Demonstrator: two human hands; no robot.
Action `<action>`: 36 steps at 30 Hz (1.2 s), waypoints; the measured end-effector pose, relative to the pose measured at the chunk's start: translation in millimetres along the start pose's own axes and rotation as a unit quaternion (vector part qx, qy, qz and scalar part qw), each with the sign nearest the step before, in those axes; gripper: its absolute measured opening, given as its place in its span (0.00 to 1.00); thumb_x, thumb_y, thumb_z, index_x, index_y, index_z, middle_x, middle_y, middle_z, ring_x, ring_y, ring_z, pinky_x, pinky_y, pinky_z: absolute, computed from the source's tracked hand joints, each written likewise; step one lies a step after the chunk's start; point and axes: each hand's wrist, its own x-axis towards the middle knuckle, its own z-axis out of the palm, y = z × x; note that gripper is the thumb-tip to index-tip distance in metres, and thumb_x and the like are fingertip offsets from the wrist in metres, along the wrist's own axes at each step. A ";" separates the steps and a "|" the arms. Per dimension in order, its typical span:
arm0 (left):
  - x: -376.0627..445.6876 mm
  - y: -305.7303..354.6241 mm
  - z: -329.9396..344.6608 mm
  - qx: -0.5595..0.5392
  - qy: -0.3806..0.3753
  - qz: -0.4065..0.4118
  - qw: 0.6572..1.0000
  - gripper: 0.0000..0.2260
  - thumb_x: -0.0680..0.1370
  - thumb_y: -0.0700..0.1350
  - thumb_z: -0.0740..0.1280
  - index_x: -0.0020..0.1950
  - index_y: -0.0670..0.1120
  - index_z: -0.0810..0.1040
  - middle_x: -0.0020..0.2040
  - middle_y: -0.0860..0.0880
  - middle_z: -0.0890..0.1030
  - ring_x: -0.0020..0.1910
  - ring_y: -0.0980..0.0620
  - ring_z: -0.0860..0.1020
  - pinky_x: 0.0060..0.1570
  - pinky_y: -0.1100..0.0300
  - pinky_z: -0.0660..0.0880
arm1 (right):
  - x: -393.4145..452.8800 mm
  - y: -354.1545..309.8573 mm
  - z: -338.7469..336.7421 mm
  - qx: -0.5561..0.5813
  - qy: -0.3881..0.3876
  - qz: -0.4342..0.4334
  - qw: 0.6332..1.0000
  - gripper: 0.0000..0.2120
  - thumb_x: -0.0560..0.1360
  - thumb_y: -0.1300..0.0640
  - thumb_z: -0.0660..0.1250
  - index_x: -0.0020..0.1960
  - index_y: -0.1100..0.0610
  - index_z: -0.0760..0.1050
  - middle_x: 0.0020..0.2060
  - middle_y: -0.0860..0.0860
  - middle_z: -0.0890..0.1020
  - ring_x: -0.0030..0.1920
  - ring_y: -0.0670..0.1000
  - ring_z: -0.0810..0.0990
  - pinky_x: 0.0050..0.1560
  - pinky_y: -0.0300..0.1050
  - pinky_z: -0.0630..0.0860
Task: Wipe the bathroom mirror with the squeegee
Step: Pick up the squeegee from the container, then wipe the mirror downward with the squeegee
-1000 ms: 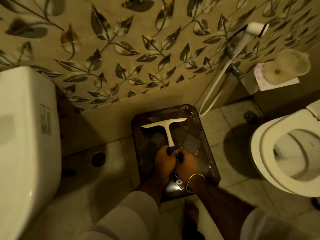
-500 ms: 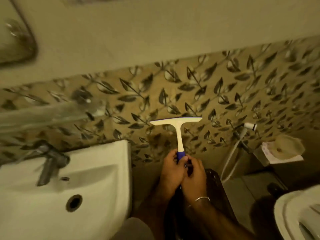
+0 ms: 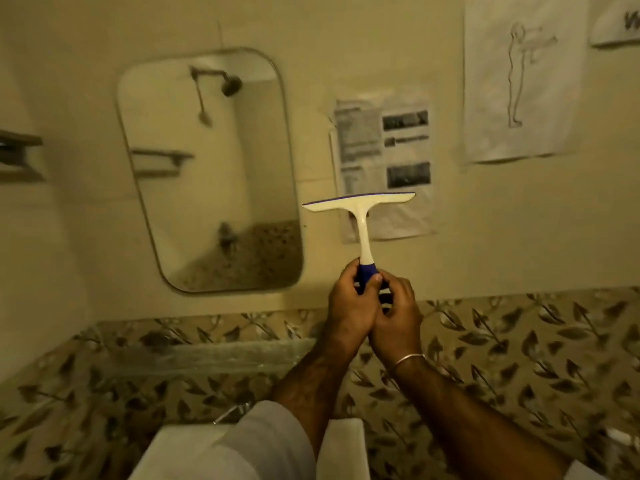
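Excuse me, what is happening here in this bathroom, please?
A person is standing at the sink and holding a squeegee upright with both hands. The left hand and the right hand are wrapped together around its blue grip. The blade points up and is in front of the wall, to the right of the mirror, over a printed paper taped there. It does not touch the mirror, so the wiping is not yet started.
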 end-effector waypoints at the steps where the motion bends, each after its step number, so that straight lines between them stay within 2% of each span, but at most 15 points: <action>1: 7.4 11.2 -11.6 0.002 0.005 0.014 1.000 0.18 0.79 0.44 0.66 0.69 0.50 0.72 0.58 0.48 0.80 0.52 0.50 0.82 0.45 0.56 0.83 | 6.5 -12.6 11.3 0.003 -0.003 -0.013 1.000 0.12 0.80 0.62 0.67 0.62 0.52 0.76 0.51 0.43 0.75 0.49 0.39 0.77 0.43 0.30 0.76; 3: 21.4 32.9 -35.6 0.006 0.015 0.041 0.999 0.19 0.79 0.45 0.66 0.69 0.51 0.71 0.61 0.49 0.78 0.54 0.50 0.81 0.48 0.54 0.82 | 18.3 -37.2 34.1 0.015 -0.011 -0.035 0.999 0.13 0.80 0.62 0.67 0.63 0.54 0.76 0.53 0.45 0.75 0.49 0.40 0.77 0.43 0.27 0.75; 6: 38.0 58.9 -61.6 0.011 0.041 0.053 0.998 0.20 0.79 0.45 0.65 0.71 0.51 0.67 0.63 0.51 0.75 0.57 0.52 0.77 0.42 0.66 0.78 | 34.4 -64.1 61.7 0.028 -0.026 -0.056 0.998 0.13 0.80 0.63 0.66 0.63 0.55 0.76 0.54 0.47 0.75 0.50 0.42 0.77 0.45 0.27 0.75; 8: 48.3 72.5 -75.8 0.027 0.060 0.070 0.995 0.19 0.79 0.45 0.65 0.70 0.50 0.67 0.64 0.50 0.75 0.58 0.52 0.76 0.40 0.70 0.75 | 45.1 -76.6 77.4 0.037 -0.039 -0.068 0.996 0.13 0.80 0.63 0.66 0.64 0.56 0.76 0.54 0.47 0.75 0.50 0.40 0.76 0.47 0.26 0.75; 12: 66.8 88.3 -91.2 0.054 0.091 0.094 0.990 0.16 0.79 0.43 0.65 0.66 0.47 0.69 0.56 0.52 0.74 0.49 0.57 0.75 0.30 0.74 0.72 | 64.3 -89.1 101.1 0.058 -0.057 -0.068 0.994 0.14 0.80 0.63 0.66 0.64 0.56 0.76 0.54 0.45 0.75 0.49 0.36 0.75 0.48 0.25 0.74; 14: 75.8 91.4 -95.1 0.065 0.107 0.096 0.987 0.16 0.79 0.44 0.66 0.66 0.48 0.69 0.56 0.52 0.75 0.47 0.58 0.76 0.31 0.73 0.73 | 72.2 -89.9 109.8 0.075 -0.068 -0.065 0.993 0.12 0.80 0.63 0.67 0.63 0.56 0.76 0.54 0.45 0.75 0.48 0.36 0.75 0.47 0.25 0.75; 17: 89.9 88.4 -99.8 0.068 0.119 0.086 0.987 0.15 0.79 0.45 0.67 0.64 0.50 0.69 0.60 0.47 0.78 0.51 0.51 0.80 0.41 0.65 0.78 | 84.2 -87.3 120.5 0.095 -0.084 -0.063 0.990 0.12 0.79 0.63 0.68 0.61 0.55 0.77 0.52 0.44 0.76 0.47 0.37 0.76 0.45 0.25 0.74; 21: 107.1 84.2 -106.4 0.080 0.134 0.089 0.984 0.13 0.79 0.44 0.65 0.63 0.51 0.69 0.61 0.46 0.78 0.52 0.49 0.81 0.43 0.61 0.80 | 97.0 -83.2 132.8 0.111 -0.113 -0.065 0.985 0.13 0.78 0.64 0.69 0.61 0.54 0.77 0.48 0.38 0.74 0.46 0.38 0.77 0.44 0.24 0.74; 24: 121.7 81.0 -114.5 0.106 0.163 0.093 0.976 0.15 0.80 0.46 0.63 0.67 0.51 0.67 0.61 0.47 0.77 0.53 0.47 0.81 0.49 0.49 0.81 | 111.0 -79.9 137.7 0.101 -0.174 -0.106 0.974 0.16 0.78 0.66 0.68 0.64 0.56 0.76 0.51 0.42 0.76 0.48 0.40 0.78 0.46 0.24 0.74; 26: 132.2 79.7 -122.4 0.121 0.179 0.114 0.970 0.16 0.81 0.48 0.62 0.68 0.53 0.66 0.57 0.51 0.78 0.52 0.49 0.81 0.51 0.44 0.81 | 124.9 -76.7 138.6 0.058 -0.172 -0.169 0.969 0.17 0.77 0.66 0.65 0.65 0.58 0.76 0.54 0.48 0.78 0.51 0.43 0.78 0.52 0.31 0.77; 28: 143.6 78.8 -132.0 0.124 0.190 0.141 0.964 0.15 0.81 0.48 0.61 0.68 0.52 0.65 0.55 0.50 0.78 0.48 0.52 0.82 0.48 0.46 0.82 | 146.6 -71.0 141.8 -0.033 -0.107 -0.230 0.967 0.19 0.76 0.61 0.62 0.66 0.58 0.76 0.57 0.53 0.79 0.56 0.50 0.78 0.59 0.45 0.77; 30: 154.1 77.9 -141.8 0.120 0.196 0.161 0.960 0.16 0.82 0.47 0.60 0.69 0.51 0.64 0.55 0.47 0.79 0.44 0.53 0.83 0.42 0.52 0.82 | 173.2 -67.5 146.7 -0.157 -0.052 -0.270 0.948 0.24 0.75 0.55 0.60 0.71 0.59 0.72 0.64 0.56 0.77 0.65 0.56 0.75 0.67 0.53 0.71; 32: 162.8 75.5 -152.5 0.122 0.199 0.175 0.957 0.16 0.82 0.47 0.60 0.70 0.50 0.64 0.56 0.46 0.78 0.44 0.53 0.83 0.38 0.57 0.81 | 203.3 -64.8 154.3 -0.268 -0.041 -0.310 0.911 0.29 0.77 0.51 0.57 0.77 0.58 0.64 0.75 0.57 0.67 0.76 0.57 0.64 0.77 0.58 0.57; 34: 170.6 72.9 -163.8 0.137 0.204 0.194 0.950 0.17 0.82 0.46 0.59 0.70 0.49 0.63 0.57 0.46 0.78 0.45 0.53 0.82 0.39 0.57 0.81 | 231.1 -59.7 164.6 -0.348 -0.040 -0.345 0.871 0.32 0.78 0.49 0.54 0.81 0.56 0.56 0.81 0.55 0.55 0.80 0.56 0.52 0.79 0.56 0.41; 36: 175.6 69.1 -173.3 0.155 0.205 0.206 0.944 0.17 0.82 0.46 0.59 0.71 0.48 0.63 0.56 0.46 0.78 0.44 0.53 0.82 0.41 0.54 0.82 | 250.7 -51.5 171.2 -0.398 -0.034 -0.365 0.841 0.32 0.79 0.48 0.52 0.81 0.56 0.52 0.81 0.54 0.51 0.81 0.55 0.48 0.78 0.55 0.35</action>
